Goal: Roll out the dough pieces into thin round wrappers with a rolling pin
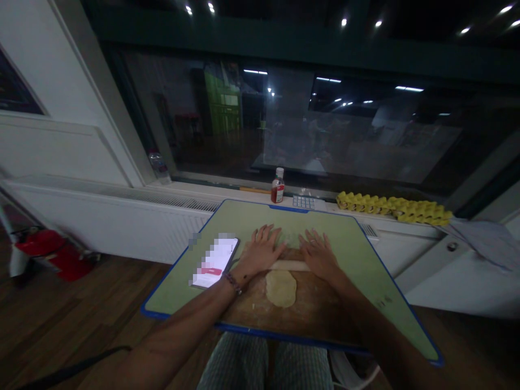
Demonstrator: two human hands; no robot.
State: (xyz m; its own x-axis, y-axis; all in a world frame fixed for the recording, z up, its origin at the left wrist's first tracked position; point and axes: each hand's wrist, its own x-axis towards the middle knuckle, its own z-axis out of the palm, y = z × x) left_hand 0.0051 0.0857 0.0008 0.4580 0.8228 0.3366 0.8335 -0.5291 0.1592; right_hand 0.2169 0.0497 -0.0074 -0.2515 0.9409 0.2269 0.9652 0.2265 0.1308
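Observation:
My left hand [264, 250] lies palm down on the left part of a wooden rolling pin [289, 265], its fingers stretched forward and spread. On the pin's right part rests my right hand [319, 254], likewise flat with the fingers apart. The pin's ends are hidden under the hands. Just on the near side of the pin, a flat round piece of pale dough [281, 290] sits on a brown wooden board [247, 311]. Light floury smears mark the board around it.
The board lies on a green folding table [252, 214] with a blue rim. A lit phone [215, 262] is left of my left forearm. Beyond, the windowsill holds a sauce bottle [278, 187] and yellow egg cartons [390, 208]. A red fire extinguisher [57, 253] stands at far left.

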